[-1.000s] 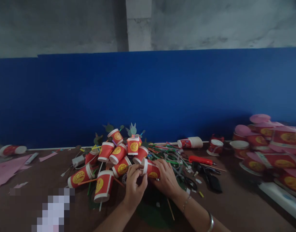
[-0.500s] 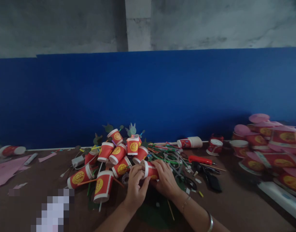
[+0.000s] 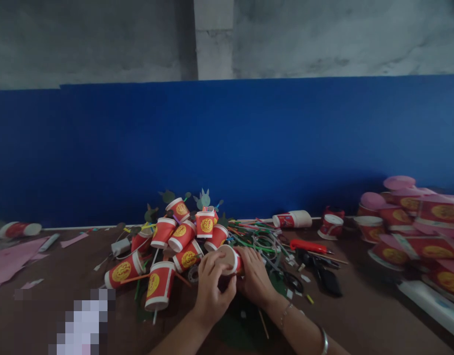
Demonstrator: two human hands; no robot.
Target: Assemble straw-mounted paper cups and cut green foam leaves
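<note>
One cup (image 3: pixel 232 260) looks unfinished, tipped sideways over the surface (image 3: pixel 355 320), left hand (image 3: pixel 214 283) pinching its pale end, right hand (image 3: pixel 255 277) round its side; stick-fitted cups (image 3: pixel 161 285) heaped left look done.

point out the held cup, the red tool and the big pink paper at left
Held cup (image 3: pixel 230 260), head view: on its pale round end.
Red tool (image 3: pixel 309 245), head view: on its red body.
Pink paper (image 3: pixel 15 258), head view: on its flat surface.

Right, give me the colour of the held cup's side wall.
The held cup's side wall is red, seen best in the head view.
</note>
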